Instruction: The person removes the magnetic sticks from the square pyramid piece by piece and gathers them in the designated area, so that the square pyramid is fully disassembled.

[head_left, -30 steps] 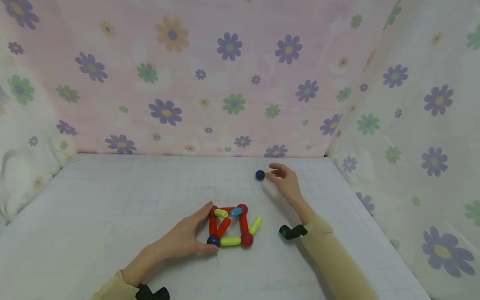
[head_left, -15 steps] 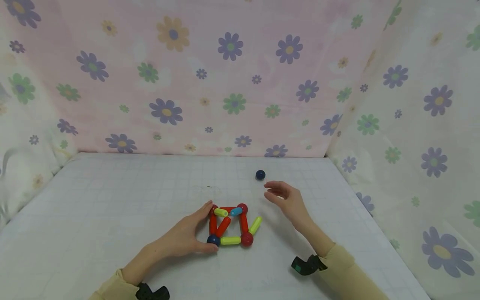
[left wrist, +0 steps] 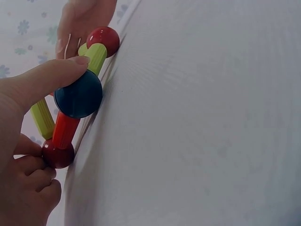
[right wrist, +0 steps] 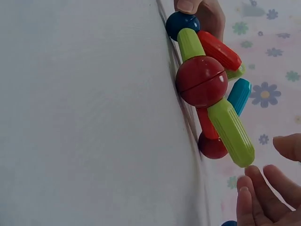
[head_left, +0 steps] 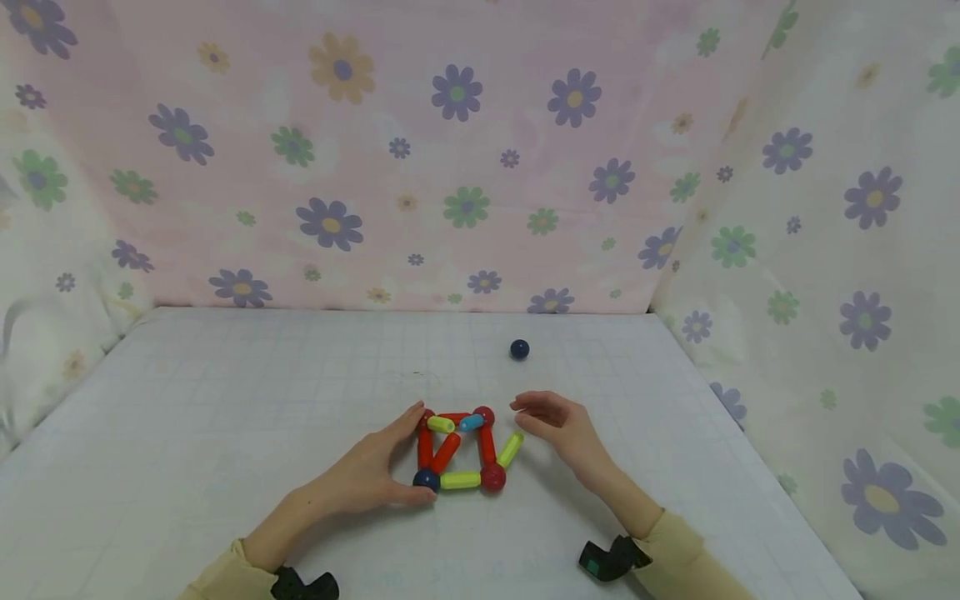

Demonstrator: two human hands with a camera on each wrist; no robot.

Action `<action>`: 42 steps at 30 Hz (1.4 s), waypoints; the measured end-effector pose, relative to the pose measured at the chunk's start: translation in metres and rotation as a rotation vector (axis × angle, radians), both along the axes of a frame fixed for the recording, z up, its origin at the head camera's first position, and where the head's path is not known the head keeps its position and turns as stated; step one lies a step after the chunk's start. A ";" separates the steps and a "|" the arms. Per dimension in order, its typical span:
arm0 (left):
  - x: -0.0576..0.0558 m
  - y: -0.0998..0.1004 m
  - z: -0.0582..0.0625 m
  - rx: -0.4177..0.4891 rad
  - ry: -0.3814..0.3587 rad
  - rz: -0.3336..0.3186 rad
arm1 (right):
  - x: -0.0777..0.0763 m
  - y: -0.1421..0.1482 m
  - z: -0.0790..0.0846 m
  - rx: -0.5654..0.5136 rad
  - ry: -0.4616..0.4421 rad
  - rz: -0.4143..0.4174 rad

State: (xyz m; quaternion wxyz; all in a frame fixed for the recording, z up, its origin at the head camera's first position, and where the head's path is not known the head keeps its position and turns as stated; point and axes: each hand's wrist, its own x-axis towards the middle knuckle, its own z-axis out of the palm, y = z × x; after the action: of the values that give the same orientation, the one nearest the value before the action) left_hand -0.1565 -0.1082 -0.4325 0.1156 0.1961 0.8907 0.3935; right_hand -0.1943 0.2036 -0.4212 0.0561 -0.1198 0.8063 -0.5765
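Observation:
A frame of magnetic balls and rods (head_left: 460, 481) lies on the table in the head view. It has a square base with three red balls and one dark blue ball (head_left: 427, 480) at the corners. Red, yellow-green and blue rods slant up from those corners. My left hand (head_left: 358, 477) grips its left side, the thumb on the blue ball and the fingers at the far-left red ball (left wrist: 58, 153). Just right of the frame hovers my right hand (head_left: 562, 429), holding nothing. Its loosely bent fingertips are near a slanted yellow-green rod (right wrist: 231, 133).
A loose dark blue ball (head_left: 520, 349) sits farther back on the white-covered table (head_left: 225, 392). Flowered curtains (head_left: 405, 167) hang behind the table and at its sides. Both wrists carry black camera mounts (head_left: 613, 558).
My right hand has drawn back from the loose blue ball, toward me and then left to the frame's right side. The ball stays where it was. My left hand keeps its hold.

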 end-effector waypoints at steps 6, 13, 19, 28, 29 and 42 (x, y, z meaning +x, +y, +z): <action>0.001 0.001 -0.001 -0.001 -0.004 0.007 | -0.003 0.007 -0.010 0.014 -0.004 0.159; 0.000 0.002 0.000 -0.007 -0.002 0.004 | -0.006 0.010 -0.023 0.058 0.011 0.350; 0.000 0.001 -0.002 -0.012 0.006 0.001 | -0.006 0.009 -0.027 0.108 0.013 0.370; 0.000 0.001 -0.002 -0.002 -0.003 0.000 | -0.005 0.006 -0.024 0.129 0.041 0.356; 0.000 0.001 -0.002 -0.002 -0.003 0.000 | -0.005 0.006 -0.025 0.128 0.044 0.357; 0.000 0.001 -0.002 -0.007 0.005 0.004 | -0.006 0.009 -0.028 0.127 0.049 0.362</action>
State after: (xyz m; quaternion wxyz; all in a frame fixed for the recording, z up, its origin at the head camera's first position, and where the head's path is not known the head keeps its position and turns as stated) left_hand -0.1561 -0.1068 -0.4345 0.1133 0.1951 0.8926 0.3903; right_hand -0.2007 0.2124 -0.4488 0.1468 -0.2733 0.8074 -0.5019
